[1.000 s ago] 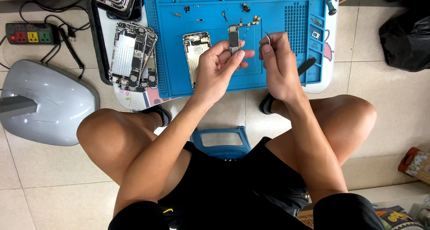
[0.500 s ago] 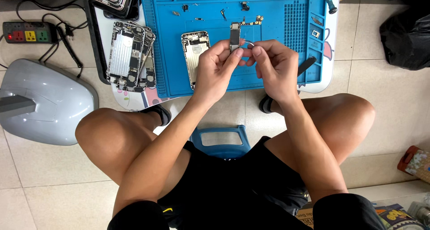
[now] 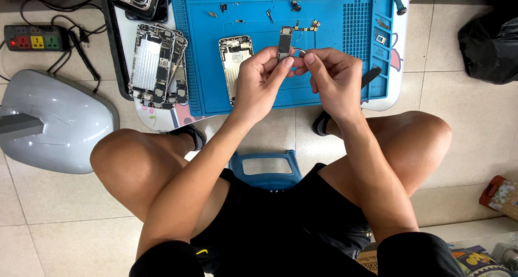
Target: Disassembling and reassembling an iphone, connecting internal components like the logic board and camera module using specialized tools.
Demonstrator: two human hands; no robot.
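My right hand [image 3: 334,77] had closed in on my left hand [image 3: 261,77]; both pinched a narrow circuit board [image 3: 284,44] over the blue mat [image 3: 324,18]. Power strip [image 3: 31,38], red, yellow, green sockets, at ten o'clock.

Small dark phone logic board [image 3: 284,44], narrow rectangle, held upright off the blue mat, lower end pinched in the left hand [image 3: 259,82] fingertips. Small metal ring-shaped part [image 3: 300,52] (detail too fine to tell) just right of the board, touching or nearly so, gripped by the right hand [image 3: 335,80].
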